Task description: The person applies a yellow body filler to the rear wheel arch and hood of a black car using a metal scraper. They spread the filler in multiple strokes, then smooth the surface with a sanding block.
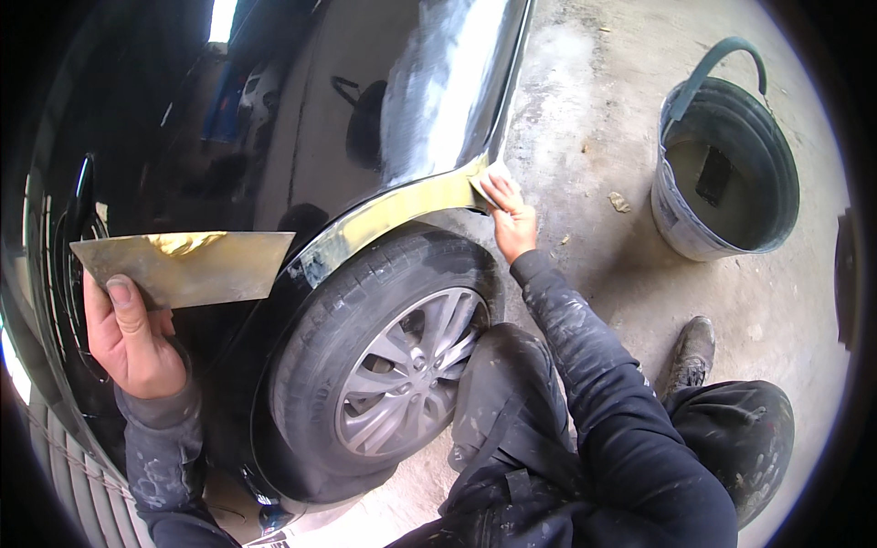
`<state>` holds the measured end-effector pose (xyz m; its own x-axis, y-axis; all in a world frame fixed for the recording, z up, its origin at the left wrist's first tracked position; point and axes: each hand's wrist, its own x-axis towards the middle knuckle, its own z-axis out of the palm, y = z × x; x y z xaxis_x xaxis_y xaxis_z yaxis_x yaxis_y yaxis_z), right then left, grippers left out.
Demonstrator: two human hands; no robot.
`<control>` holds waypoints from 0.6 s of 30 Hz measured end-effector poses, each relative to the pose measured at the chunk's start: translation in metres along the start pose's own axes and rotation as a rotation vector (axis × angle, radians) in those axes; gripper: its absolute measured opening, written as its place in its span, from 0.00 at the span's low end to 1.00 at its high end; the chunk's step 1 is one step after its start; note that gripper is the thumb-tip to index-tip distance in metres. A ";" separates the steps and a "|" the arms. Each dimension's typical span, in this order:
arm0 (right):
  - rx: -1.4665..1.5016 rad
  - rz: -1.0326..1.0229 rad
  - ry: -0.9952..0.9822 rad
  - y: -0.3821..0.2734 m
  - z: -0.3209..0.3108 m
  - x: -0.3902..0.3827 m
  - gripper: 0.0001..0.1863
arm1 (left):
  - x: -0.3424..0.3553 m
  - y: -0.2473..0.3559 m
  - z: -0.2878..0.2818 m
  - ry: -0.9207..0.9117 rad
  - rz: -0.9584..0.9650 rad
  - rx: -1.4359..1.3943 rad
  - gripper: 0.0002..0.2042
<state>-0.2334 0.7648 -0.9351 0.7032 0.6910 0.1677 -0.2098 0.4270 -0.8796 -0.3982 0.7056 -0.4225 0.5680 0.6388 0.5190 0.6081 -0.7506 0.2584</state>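
Note:
My left hand [137, 342] is closed on one corner of a flat metal plate [224, 279], thumb on its face. A dab of yellow body filler [187, 243] sits along the plate's top edge. My right hand [516, 224] pinches a small pale spreader [484, 187] against the far right end of the wheel arch. Smoothed yellow filler [397, 208] forms a band along the arch lip of the black car [320, 137]. Its lower left end looks thinner and greyish. My fingers partly cover the spreader.
Below the arch stands the tyre [311, 365] with a silver alloy wheel [416, 365], close to my knee. A dark bucket [676, 196] with a raised handle, holding murky water and a dark block [713, 175], stands right on the concrete floor [585, 100]. Whitish sanded paint [438, 91] covers the panel above.

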 end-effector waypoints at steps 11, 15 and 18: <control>-0.099 -0.050 0.037 0.006 -0.051 0.025 0.27 | -0.003 -0.001 0.000 -0.008 -0.016 -0.008 0.21; -0.156 -0.093 0.011 0.006 -0.043 0.039 0.26 | -0.005 0.000 0.000 0.014 -0.025 0.003 0.21; -0.168 -0.138 0.011 0.005 -0.038 0.049 0.26 | -0.004 0.001 0.001 -0.016 -0.006 -0.013 0.20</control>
<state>-0.1738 0.7786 -0.9486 0.7250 0.6258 0.2876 0.0042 0.4135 -0.9105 -0.3999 0.7024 -0.4250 0.5735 0.6456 0.5043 0.6044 -0.7490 0.2716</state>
